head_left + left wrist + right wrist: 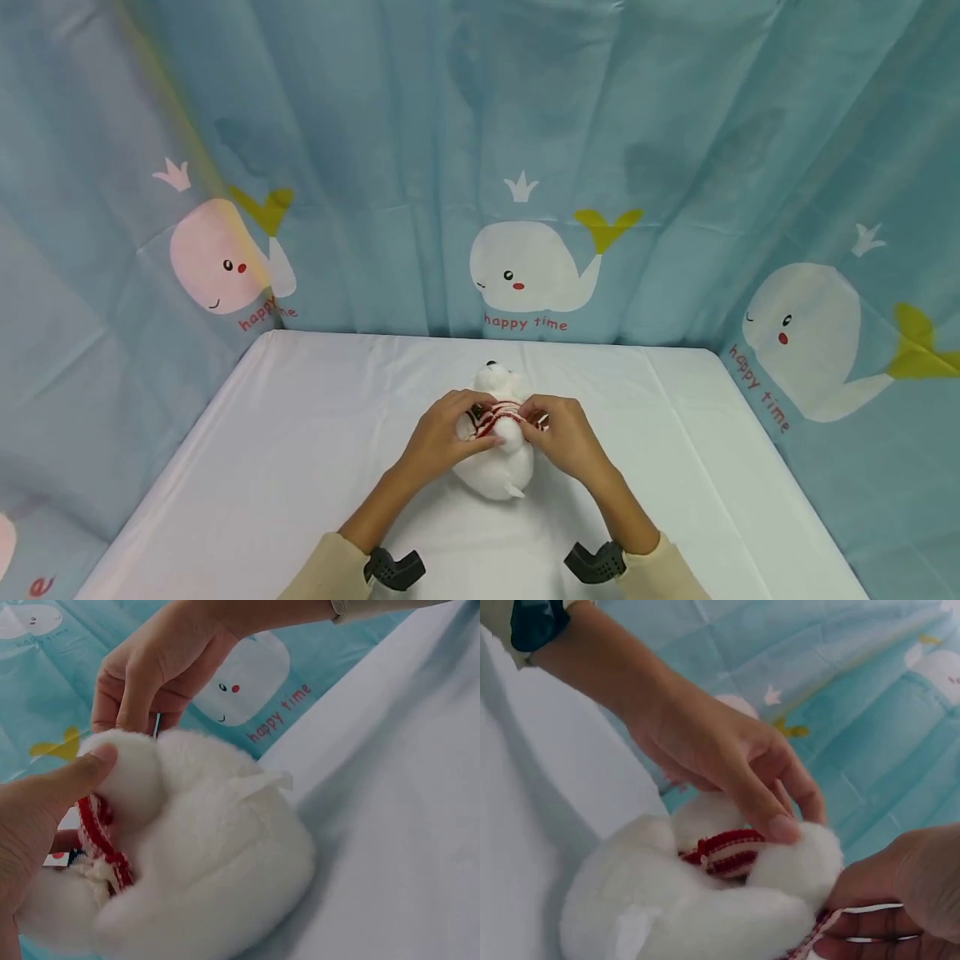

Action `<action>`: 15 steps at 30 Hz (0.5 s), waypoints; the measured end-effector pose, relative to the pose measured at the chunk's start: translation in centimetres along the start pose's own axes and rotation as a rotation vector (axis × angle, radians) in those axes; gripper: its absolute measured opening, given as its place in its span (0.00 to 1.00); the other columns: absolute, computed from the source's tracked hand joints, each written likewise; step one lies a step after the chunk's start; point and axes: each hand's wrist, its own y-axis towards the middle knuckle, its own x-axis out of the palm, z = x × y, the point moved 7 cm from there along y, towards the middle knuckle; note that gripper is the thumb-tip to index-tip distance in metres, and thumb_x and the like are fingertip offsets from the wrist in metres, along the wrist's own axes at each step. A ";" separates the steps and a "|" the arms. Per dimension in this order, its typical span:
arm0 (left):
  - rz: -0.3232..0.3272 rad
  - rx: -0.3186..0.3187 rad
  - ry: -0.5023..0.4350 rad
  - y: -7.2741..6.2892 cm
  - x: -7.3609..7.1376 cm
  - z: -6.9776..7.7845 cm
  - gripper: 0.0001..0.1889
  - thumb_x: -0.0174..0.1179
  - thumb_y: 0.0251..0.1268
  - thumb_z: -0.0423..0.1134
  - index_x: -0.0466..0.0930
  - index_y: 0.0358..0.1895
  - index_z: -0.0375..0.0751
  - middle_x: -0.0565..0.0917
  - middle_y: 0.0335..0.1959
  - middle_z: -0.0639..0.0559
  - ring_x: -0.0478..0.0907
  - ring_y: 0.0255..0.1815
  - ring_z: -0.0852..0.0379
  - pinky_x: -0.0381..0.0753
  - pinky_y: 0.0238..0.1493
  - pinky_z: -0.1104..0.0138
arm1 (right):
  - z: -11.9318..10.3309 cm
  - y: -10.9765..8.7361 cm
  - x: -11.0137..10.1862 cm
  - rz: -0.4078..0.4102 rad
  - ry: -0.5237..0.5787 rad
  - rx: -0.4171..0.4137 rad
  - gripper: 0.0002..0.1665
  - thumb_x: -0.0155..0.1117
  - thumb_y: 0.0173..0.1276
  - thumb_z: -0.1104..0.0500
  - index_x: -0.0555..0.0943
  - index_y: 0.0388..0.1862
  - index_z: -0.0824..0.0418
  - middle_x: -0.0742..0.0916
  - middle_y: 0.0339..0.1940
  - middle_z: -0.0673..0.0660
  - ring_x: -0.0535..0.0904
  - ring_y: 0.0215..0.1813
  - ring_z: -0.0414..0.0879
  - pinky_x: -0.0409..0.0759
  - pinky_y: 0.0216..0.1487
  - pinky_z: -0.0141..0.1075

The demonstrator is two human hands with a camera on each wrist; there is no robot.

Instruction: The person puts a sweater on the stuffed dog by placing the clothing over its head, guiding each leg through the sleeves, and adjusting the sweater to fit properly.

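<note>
On the table lies a white plush toy (489, 478) with a black nose, its head toward the far side and its small tail toward me. A red-and-white striped knit piece (733, 851) wraps round its middle, partly hidden by fur and fingers. My left hand (447, 432) grips the toy's left side, its thumb across a round white limb (129, 778) and its fingers at the knit's edge. From the other side my right hand (567, 435) pinches the toy beside the striped band; in the right wrist view its thumb presses the fur, while some fingertips are hidden behind it.
A white cloth covers the table (300, 433). Blue curtains (375, 167) printed with whales hang along its back and both sides. Each wrist carries a dark strapped device (395, 569) close to the beige sleeve (330, 571).
</note>
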 end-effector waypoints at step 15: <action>0.040 0.023 0.105 1.5 0.8 0.8 0.18 0.82 0.48 0.47 0.84 0.41 0.57 0.77 0.24 0.69 0.71 0.27 0.68 0.70 0.40 0.63 | -2.9 -0.9 0.8 -0.063 0.166 -0.096 0.10 0.71 0.65 0.69 0.86 0.39 0.55 0.88 0.36 0.47 0.80 0.35 0.40 0.80 0.36 0.35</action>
